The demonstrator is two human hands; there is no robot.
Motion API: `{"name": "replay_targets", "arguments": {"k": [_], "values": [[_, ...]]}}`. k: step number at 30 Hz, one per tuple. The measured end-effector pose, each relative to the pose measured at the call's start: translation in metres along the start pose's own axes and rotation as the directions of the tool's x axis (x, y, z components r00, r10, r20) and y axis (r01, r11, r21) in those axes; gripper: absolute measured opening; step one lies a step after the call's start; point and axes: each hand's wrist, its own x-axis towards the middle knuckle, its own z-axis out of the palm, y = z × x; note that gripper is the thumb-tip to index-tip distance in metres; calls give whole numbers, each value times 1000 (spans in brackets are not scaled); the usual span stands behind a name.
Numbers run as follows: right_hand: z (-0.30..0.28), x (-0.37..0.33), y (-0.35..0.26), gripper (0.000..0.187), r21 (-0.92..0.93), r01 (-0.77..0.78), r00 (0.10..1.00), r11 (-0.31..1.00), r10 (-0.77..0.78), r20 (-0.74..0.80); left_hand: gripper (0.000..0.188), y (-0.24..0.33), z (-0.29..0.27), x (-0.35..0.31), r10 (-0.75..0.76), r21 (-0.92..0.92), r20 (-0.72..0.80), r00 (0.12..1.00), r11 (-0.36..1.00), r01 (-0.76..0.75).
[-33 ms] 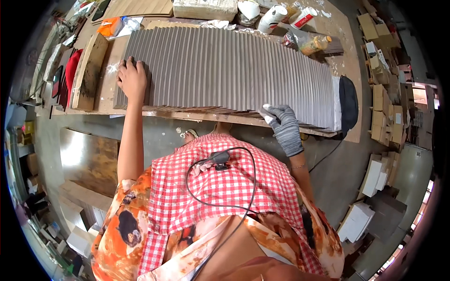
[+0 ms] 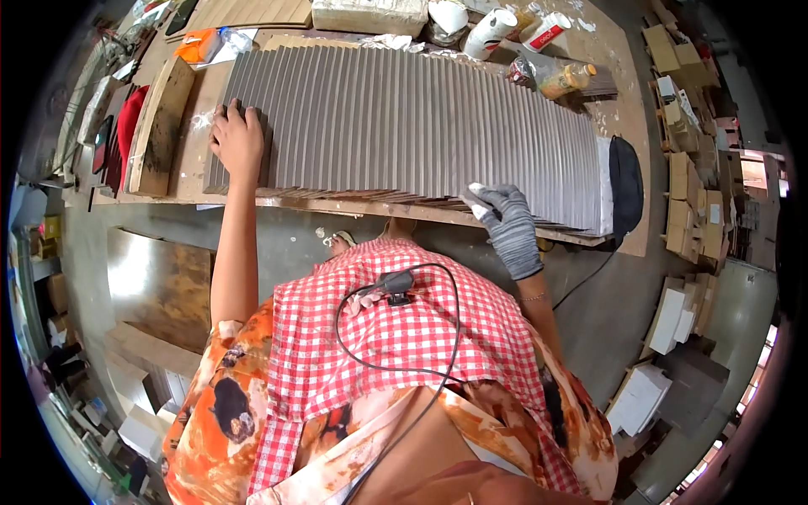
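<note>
A long row of grey grooved panels (image 2: 362, 126), overlapping like steps, lies across the table in front of me. My left hand (image 2: 236, 145) is bare and rests on the row's left end, fingers stretched out over the surface. My right hand (image 2: 505, 223) wears a grey knitted glove with pale fingertips. Its thumb and fingers are bent together at the near edge of the panels, right of the middle. Something small and greyish shows between those fingertips, too small to make out.
A wooden block (image 2: 160, 126) stands left of the row, a dark cloth-like item (image 2: 624, 194) at its right end. Behind are a pale block (image 2: 370, 15), a white cup (image 2: 488, 34) and a bottle (image 2: 566, 81). A black cable (image 2: 589, 282) hangs on the right.
My right hand has shifted very slightly to the left and away from me along the panels' near edge. My left hand stays in place.
</note>
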Motion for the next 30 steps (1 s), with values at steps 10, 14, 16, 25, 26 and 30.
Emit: {"name": "replay_targets", "arguments": {"k": [10, 14, 16, 25, 26, 30], "values": [[44, 85, -17, 25, -275, 213, 968, 938, -241, -71, 53, 6, -1, 1, -5, -24, -3, 1000, 1000, 5], [33, 89, -26, 24, -235, 218, 974, 947, -226, -7, 52, 4, -6, -2, -26, -19, -10, 1000, 999, 26], [32, 56, -29, 22, -185, 128, 991, 974, -121, 48, 51, 5, -6, -1, -16, -14, -12, 1000, 1000, 16], [48, 128, -21, 29, -317, 209, 975, 925, -222, -4, 49, 11, -14, -6, -35, -11, -23, 999, 999, 34], [54, 153, -14, 31, -301, 231, 967, 925, -252, -31, 49, 12, -17, -7, -52, -6, -5, 999, 999, 52], [63, 247, -3, 30, -348, 226, 961, 910, -268, -75, 48, 10, -16, -4, -55, -22, 7, 998, 998, 55]]}}
